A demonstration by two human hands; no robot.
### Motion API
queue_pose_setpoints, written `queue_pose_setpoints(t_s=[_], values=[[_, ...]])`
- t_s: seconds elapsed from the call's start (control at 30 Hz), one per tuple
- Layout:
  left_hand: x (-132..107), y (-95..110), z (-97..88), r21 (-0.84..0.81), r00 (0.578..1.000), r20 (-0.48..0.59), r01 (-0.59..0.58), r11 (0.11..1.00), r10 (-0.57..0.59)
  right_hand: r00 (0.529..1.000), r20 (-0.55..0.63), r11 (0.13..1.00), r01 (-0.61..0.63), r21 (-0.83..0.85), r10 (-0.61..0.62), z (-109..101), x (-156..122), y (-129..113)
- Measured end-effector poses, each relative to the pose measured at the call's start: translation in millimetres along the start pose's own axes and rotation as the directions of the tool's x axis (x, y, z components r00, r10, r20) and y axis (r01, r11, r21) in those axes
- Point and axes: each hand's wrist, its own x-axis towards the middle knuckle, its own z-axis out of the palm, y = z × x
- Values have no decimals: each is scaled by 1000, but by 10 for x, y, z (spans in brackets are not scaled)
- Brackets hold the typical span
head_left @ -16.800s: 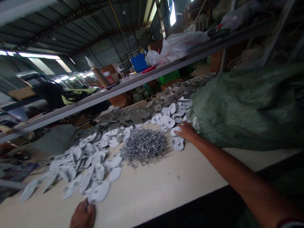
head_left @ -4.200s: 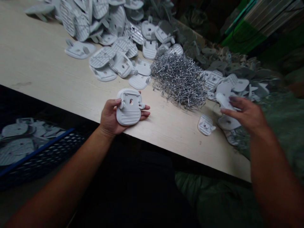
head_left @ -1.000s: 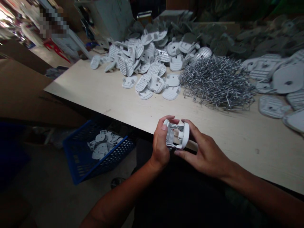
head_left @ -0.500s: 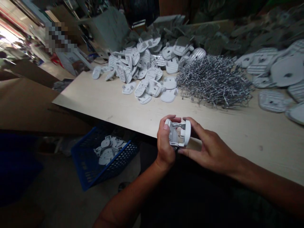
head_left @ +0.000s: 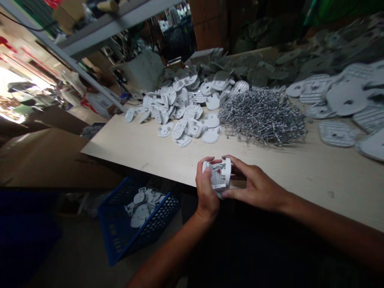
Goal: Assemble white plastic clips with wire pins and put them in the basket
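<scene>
While left grip [head_left: 207, 194] and right grip [head_left: 258, 186] clasp two plates [head_left: 228, 172], one basket [head_left: 111, 240] stands below.

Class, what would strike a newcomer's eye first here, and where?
Probably the bristling heap of metal wire pieces on the table, between pale plastic plates. Next, the left hand and right hand hold two facing plates by its near edge. Lower left, a blue plastic basket holds more.
</scene>
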Motion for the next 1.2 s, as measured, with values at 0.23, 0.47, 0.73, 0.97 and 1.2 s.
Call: queue_pose_setpoints(t_s=[0.23, 0.47, 0.73, 0.97, 1.2], values=[[34, -74, 21, 76, 990, 56, -130, 989, 126, 997, -51, 992, 49, -114, -56, -34, -66, 58], [71, -3, 15, 211, 959, 177, -257, 943, 222, 967, -194, 916, 80, -393, -168, -20, -168, -4], [-44, 64, 116, 321, 968, 129, -246, 915, 215, 959, -239, 945, 74, -319, -155, -6, -299, 94], [-204, 172, 299, 380, 952, 164, -301, 874, 257, 941, -269, 973, 170, -155, -208, -49, -460, 88], [-338, 249, 451, 416, 941, 201, -332, 847, 271, 922, -275, 961, 250, -118, -274, -139, -591, 28]])
